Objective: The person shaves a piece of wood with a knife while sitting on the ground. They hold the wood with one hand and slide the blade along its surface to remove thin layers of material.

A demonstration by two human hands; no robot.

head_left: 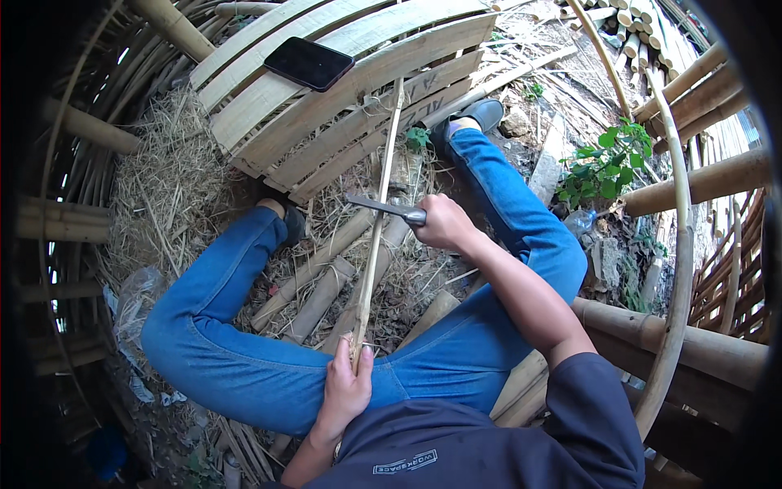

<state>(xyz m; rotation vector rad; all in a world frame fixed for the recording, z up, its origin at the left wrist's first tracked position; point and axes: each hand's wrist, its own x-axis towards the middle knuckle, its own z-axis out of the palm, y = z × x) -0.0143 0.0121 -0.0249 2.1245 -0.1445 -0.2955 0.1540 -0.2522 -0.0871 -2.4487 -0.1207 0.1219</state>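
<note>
Dark shirt [505,456] runs off the lower edge; left hand [347,393] curls round a bamboo strip [369,281] above the lap [394,381], right hand [445,222] clenches a knife [379,204] (handle [416,216] partly hidden) across it.

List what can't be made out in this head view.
All in the head view:
- Knife: grip hidden inside the right hand.
- Stick: near end covered by the left hand.
- Blue thing, lower left: too dark to identify.
- Woodpile: cut off by the top edge.
</note>
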